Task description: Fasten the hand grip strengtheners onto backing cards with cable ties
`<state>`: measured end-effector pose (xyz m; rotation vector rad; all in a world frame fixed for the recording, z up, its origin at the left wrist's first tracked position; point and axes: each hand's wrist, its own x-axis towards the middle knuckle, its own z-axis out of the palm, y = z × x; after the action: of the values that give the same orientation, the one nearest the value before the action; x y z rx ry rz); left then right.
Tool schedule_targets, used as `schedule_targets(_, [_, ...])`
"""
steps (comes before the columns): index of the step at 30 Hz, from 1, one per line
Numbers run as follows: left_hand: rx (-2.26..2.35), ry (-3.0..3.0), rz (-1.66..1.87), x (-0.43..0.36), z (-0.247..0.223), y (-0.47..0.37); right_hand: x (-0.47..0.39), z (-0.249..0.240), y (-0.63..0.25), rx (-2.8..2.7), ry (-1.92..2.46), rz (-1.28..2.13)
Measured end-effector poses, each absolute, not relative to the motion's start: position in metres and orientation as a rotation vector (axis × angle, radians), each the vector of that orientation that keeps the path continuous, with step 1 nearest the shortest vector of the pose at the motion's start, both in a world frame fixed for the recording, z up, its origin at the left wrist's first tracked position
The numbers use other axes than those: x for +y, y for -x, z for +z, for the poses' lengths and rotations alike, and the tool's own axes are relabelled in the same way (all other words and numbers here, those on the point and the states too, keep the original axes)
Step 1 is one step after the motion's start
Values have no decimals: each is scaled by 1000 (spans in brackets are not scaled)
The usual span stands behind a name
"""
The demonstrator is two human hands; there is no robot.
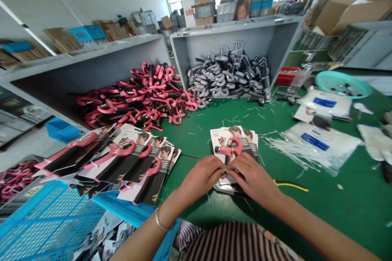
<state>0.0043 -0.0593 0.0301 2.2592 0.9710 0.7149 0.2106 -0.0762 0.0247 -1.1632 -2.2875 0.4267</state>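
Pink hook-ended tool with black grips point(227, 151) lies atop the stack of printed black-and-white cards point(252, 147), over which the left hand point(206, 172) and right hand point(253, 174) together pinch a tiny, unclear piece point(226, 170). Fastening seems in hand, calling for steady fingertips next; print on the stack and on the blue rectangular label point(315, 141) right of it is illegible.

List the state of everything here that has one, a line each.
Left hand: fingers pinched together
Right hand: fingers pinched, meeting the left
Nearest pink tool: lying on stacked cards
Carded pink tools: piled, overlapping
Left crate: tipped, partly filled
Right crate: tipped, partly filled
White strips: loose, fanned out
Yellow handle: partly hidden
Teal tray: upright, holding parts
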Motion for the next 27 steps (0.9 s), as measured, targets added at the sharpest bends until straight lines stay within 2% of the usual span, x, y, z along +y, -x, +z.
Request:
schedule_targets(10, [1161,-2989,310,-70,59,-18,-74,26,-206,-2253,1185,418])
schedule_targets(15, [1145,-2786,540,-76,52,-18,-77,21,-216,-2230,1170,440])
schedule_targets(20, [1299,-2378,856,-90,14,-21,-76,16,-217,-2096,1101,582])
schedule_targets(27, [1413,-2293,958,-81,-22,-14,-74,11,-224,-2119,1083,549])
